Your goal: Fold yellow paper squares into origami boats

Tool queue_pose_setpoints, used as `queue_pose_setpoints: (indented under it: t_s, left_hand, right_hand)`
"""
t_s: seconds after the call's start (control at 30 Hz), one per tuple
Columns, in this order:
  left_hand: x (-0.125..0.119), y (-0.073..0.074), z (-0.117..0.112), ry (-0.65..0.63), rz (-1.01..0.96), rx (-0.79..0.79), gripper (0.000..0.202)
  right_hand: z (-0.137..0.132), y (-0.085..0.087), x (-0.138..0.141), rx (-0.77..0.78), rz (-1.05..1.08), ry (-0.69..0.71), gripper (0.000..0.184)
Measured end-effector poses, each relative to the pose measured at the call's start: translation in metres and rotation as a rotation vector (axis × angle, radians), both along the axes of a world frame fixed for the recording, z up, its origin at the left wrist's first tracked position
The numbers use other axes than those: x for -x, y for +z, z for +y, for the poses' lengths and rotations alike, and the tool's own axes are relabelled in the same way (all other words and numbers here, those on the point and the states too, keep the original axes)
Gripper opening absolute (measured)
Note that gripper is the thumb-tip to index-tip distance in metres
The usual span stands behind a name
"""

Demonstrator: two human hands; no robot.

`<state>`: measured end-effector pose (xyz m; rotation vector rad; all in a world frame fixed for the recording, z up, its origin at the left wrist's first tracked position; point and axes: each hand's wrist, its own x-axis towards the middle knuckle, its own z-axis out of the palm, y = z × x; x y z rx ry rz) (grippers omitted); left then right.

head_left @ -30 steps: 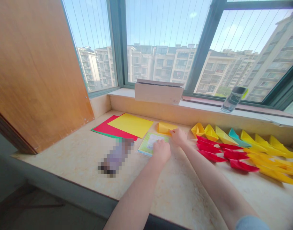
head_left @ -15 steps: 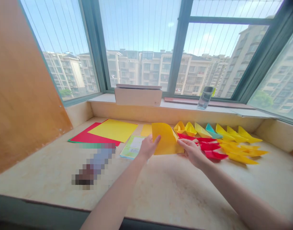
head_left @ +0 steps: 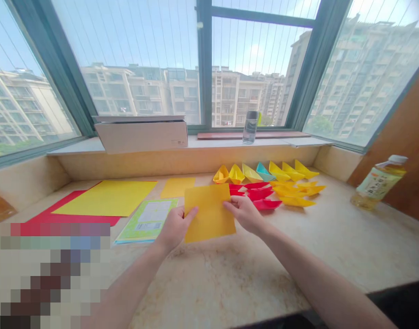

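A square sheet of orange-yellow paper (head_left: 209, 217) is held up above the sill, its face toward me. My left hand (head_left: 175, 226) pinches its left edge, thumb in front. On the opposite edge, my right hand (head_left: 243, 210) grips it near the upper corner. Just beyond my right hand lie red paper boats (head_left: 264, 203), partly hidden by the sheet and the hand. Behind them runs a row of folded boats, mostly yellow (head_left: 280, 169) with one blue boat (head_left: 265, 172). More orange-yellow boats (head_left: 295, 194) sit to the right.
Large yellow paper (head_left: 110, 198) overlaps red paper (head_left: 69, 201) at left, near a green booklet (head_left: 144, 224) and a smaller yellow sheet (head_left: 177, 187). A white box (head_left: 143, 135) and a water bottle (head_left: 250, 128) stand on the ledge. A drink bottle (head_left: 379, 183) stands right.
The view has swung to the right, bringing the drink bottle into sight. The orange-yellow paper, curved before, is now flat, and my right hand has moved up along its edge.
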<state>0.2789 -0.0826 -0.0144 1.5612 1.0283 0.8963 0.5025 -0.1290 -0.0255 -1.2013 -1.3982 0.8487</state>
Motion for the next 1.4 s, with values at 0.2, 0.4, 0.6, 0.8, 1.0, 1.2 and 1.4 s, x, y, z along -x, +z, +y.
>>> queue_pose_setpoints:
  t_s: [0.2,0.4,0.6,0.8,1.0,1.2,1.4]
  left_hand:
    - [-0.004,-0.001,0.001,-0.033,-0.06,0.039,0.051]
    - [0.002,-0.002,0.004,0.147,0.066,-0.138,0.044]
    - [0.003,-0.002,0.006,0.187,0.115,-0.194,0.041]
    - [0.002,-0.008,0.007,0.162,0.121,-0.231,0.042]
    - [0.0,-0.007,0.002,0.198,0.084,-0.291,0.045]
    - [-0.003,-0.004,-0.005,-0.001,-0.138,-0.102,0.03]
    - [-0.004,-0.004,-0.007,-0.036,-0.143,-0.122,0.021]
  right_hand:
    - [0.005,0.0,-0.005,-0.008,0.07,-0.016,0.037]
    - [0.004,-0.001,0.005,-0.006,0.198,0.027,0.039]
    - [0.001,-0.003,0.009,0.072,0.229,0.06,0.041]
    - [0.002,-0.008,0.007,0.076,0.251,0.051,0.045]
    - [-0.006,-0.004,0.014,-0.152,0.018,0.014,0.048]
    - [-0.022,-0.007,0.025,-0.188,-0.269,0.16,0.059]
    - [-0.03,-0.009,0.031,-0.237,-0.435,0.22,0.06]
